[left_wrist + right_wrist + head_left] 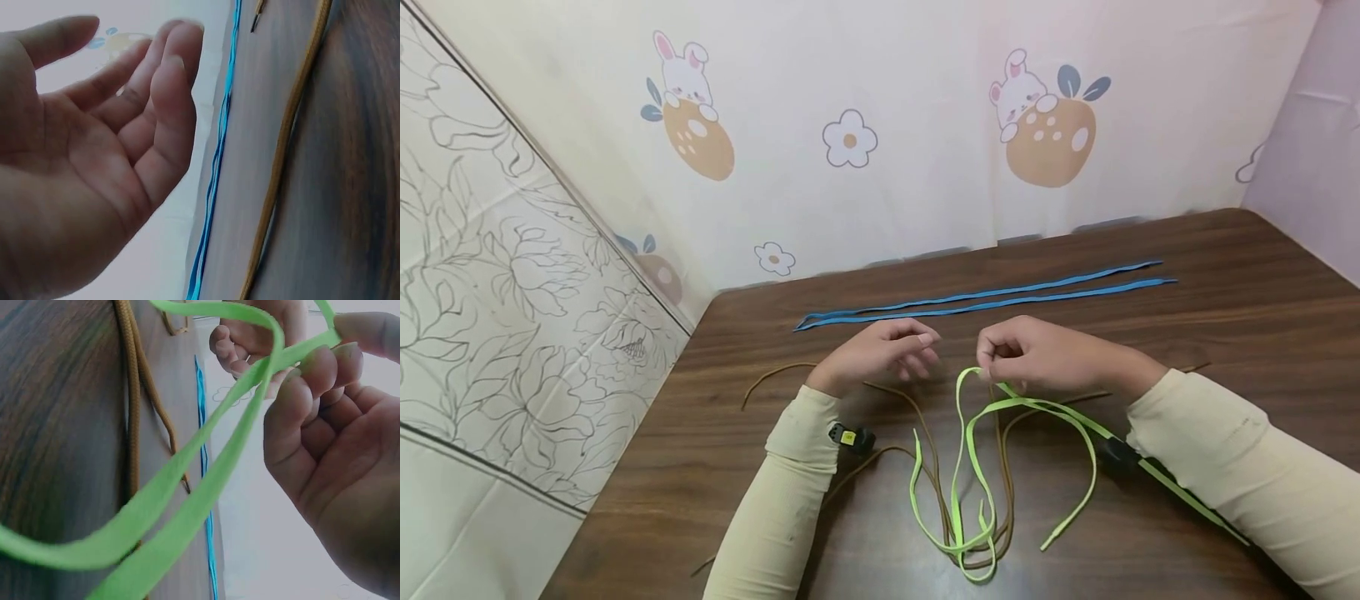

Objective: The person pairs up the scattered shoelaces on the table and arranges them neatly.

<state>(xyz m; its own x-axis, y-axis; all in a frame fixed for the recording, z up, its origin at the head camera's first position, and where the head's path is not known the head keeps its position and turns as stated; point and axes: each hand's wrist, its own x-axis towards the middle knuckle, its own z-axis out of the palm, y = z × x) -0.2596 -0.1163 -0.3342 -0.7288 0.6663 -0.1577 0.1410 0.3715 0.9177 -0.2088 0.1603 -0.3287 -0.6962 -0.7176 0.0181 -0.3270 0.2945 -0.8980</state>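
A flat lime-green shoelace (977,467) hangs in loops from the right hand (1037,354), which pinches it between thumb and fingertips. In the right wrist view two strands of the green lace (187,481) run down from that pinch. The left hand (887,350) hovers a little to the left, its fingers loosely bent and nothing in them; the left wrist view shows its bare palm (81,144). Beneath the green lace, brown round shoelaces (1009,467) lie across the table, partly hidden by the arms. One brown lace (284,137) crosses the left wrist view.
A blue shoelace (985,302), doubled into two long strands, lies near the back of the dark wooden table (1247,275). Behind the table stands a wall covering (917,125) printed with rabbits and flowers. A panel with line-drawn flowers (512,275) is at the left.
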